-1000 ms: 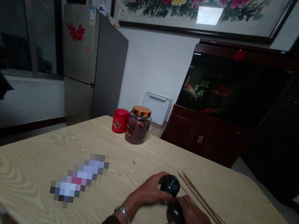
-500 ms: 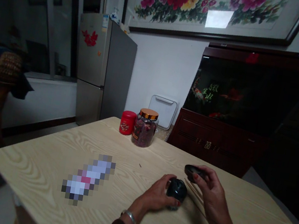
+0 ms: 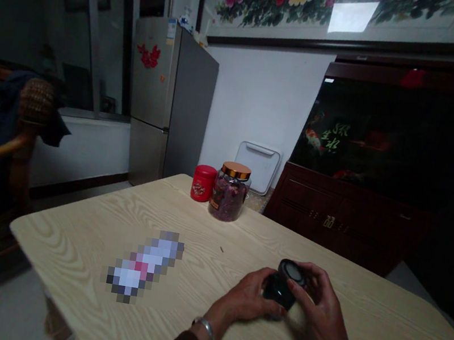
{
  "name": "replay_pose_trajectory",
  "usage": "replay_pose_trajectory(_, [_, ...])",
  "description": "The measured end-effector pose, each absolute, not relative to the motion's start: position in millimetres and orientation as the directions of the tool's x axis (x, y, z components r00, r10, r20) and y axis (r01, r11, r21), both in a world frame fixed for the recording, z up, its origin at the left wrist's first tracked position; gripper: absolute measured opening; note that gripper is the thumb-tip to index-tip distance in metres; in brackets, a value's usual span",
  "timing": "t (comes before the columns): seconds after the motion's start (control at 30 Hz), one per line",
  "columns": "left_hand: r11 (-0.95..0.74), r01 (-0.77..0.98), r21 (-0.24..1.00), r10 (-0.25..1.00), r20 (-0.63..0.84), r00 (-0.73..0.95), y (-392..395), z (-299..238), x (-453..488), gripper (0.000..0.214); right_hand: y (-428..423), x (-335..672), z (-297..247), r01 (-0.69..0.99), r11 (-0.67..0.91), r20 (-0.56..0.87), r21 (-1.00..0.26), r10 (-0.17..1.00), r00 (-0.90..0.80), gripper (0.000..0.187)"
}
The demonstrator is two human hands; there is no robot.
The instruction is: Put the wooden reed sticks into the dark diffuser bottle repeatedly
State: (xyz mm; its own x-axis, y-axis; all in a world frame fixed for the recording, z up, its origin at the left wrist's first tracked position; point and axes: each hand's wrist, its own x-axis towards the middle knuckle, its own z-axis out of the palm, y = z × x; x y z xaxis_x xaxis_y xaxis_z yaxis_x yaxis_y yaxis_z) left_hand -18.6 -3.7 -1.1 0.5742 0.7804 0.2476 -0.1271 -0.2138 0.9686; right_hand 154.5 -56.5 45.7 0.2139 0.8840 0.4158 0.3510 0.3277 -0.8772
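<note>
Dark glossy jar (image 3: 277, 290) clamped in fingers of left hand (image 3: 245, 300), lid (image 3: 292, 271) pinched by fingers of right hand (image 3: 323, 307); likely slippery, best held round its body.

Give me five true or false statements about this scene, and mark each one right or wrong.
The left hand grips a dark round container. True.
The right hand holds a dark lid at the container's top. True.
The silver bangle is on the right wrist. False: it is on the left one.
The glass jar has its lid off. False: its copper-coloured lid is on.
A red tin stands beside that jar. True.
</note>
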Motion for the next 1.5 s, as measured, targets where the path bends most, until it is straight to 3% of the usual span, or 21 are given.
replay_pose_trajectory(0.1, [-0.204,-0.126,0.971,0.779,0.239,0.58,-4.7,0.4,-19.1,0.072,-59.4,156.7,49.3,0.476,0.299,0.418,-0.827,0.893,0.166,0.052])
replay_pose_trajectory(0.2, [-0.205,-0.12,0.971,0.782,0.236,0.577,-5.2,1.3,-18.7,0.069,-60.0,156.8,54.1,0.6,0.293,0.438,-0.744,0.893,0.108,0.045])
replay_pose_trajectory(0.33, [-0.213,-0.112,0.971,0.782,0.237,0.577,-5.6,2.4,-18.6,0.066,-60.1,152.8,54.4,0.677,0.276,0.469,-0.683,0.876,0.115,0.046])
replay_pose_trajectory(0.57, [-0.195,-0.143,0.97,0.774,0.242,0.585,-4.6,0.1,-19.0,0.069,-68.1,151.1,47.7,0.514,0.286,0.38,-0.809,0.921,0.086,0.071])
replay_pose_trajectory(0.7, [-0.196,-0.155,0.968,0.774,0.25,0.581,-3.4,-2.2,-18.3,0.071,-70.1,153.6,53.3,0.457,0.272,0.347,-0.847,0.934,0.089,0.064])
replay_pose_trajectory(0.97, [-0.223,-0.107,0.969,0.787,0.244,0.566,-1.4,-5.2,-18.2,0.073,-61.6,152.9,57.1,0.594,0.287,0.43,-0.751,0.896,0.111,0.05])
replay_pose_trajectory(1.17, [-0.223,-0.125,0.967,0.774,0.254,0.581,-2.1,-2.6,-18.9,0.073,-63.9,154.7,48.8,0.488,0.264,0.336,-0.832,0.939,0.066,0.077])
replay_pose_trajectory(1.3, [-0.204,-0.107,0.973,0.786,0.228,0.574,-2.8,-1.6,-19.2,0.074,-70.9,158.5,53.9,0.344,0.209,0.239,-0.915,0.97,0.045,0.082])
replay_pose_trajectory(1.4, [-0.202,-0.108,0.973,0.789,0.227,0.571,-3.3,-1.4,-18.8,0.073,-75.3,164.2,57.6,0.389,0.153,0.234,-0.908,0.957,0.169,0.081])
replay_pose_trajectory(1.5, [-0.196,-0.12,0.973,0.786,0.23,0.575,-3.0,-1.6,-18.3,0.072,-78.7,167.8,56.8,0.512,0.148,0.317,-0.846,0.912,0.261,0.072])
